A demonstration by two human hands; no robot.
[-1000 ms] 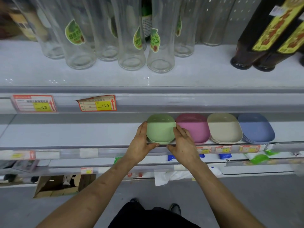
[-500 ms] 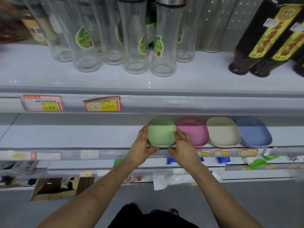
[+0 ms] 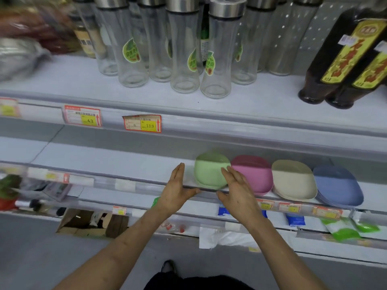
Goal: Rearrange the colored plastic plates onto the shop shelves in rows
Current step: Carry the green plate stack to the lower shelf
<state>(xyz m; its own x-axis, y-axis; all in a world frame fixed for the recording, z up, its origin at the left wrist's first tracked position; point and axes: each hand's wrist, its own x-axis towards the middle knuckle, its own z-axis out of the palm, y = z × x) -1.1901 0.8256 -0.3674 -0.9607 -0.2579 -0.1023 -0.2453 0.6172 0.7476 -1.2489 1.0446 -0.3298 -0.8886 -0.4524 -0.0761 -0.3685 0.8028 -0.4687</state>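
Four stacks of oval plastic plates stand in a row on the middle shelf [image 3: 104, 162]: green plates [image 3: 209, 172], pink plates [image 3: 253, 174], cream plates [image 3: 293, 181] and blue plates [image 3: 337, 185]. My left hand [image 3: 178, 189] is just left of the green stack, fingers straight, a small gap between them and the plate. My right hand [image 3: 236, 187] has straight fingers in front of the green stack's right edge, beside the pink stack. Neither hand holds anything.
Tall empty glass bottles [image 3: 180, 51] and dark sauce bottles [image 3: 339, 63] fill the upper shelf. Price tags [image 3: 142, 123] line the shelf rails. Lower shelves hold packets [image 3: 339, 229]; a cardboard box [image 3: 90, 222] sits on the floor. The middle shelf's left part is bare.
Both hands have let go of the green plate stack and opened, the left moving slightly away to the left. The camera view shifted, showing more of the upper shelf.
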